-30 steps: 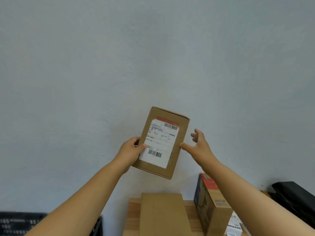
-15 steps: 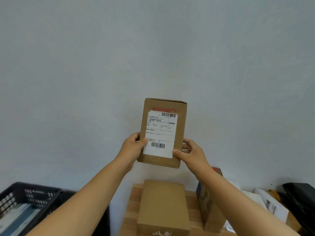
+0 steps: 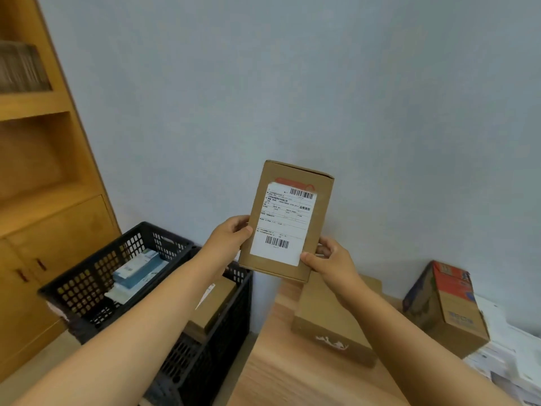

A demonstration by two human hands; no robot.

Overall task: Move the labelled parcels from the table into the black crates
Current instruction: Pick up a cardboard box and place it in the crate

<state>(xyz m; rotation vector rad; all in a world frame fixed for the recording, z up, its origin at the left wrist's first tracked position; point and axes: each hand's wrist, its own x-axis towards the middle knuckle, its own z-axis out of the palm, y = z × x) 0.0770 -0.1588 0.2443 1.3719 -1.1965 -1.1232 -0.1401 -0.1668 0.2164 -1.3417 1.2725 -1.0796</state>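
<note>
Fingers of left hand (image 3: 231,238) and right hand (image 3: 328,260) pinch only the parcel (image 3: 288,221) low edges; it may tip and miss the black crate (image 3: 96,276).

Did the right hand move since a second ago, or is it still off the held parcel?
Yes. The right hand has closed in leftward onto the labelled parcel and now grips its lower right corner; earlier it hovered open beside it.

Brown parcel (image 3: 292,221) (white label (image 3: 284,224)), black crates (image 3: 96,276).
</note>
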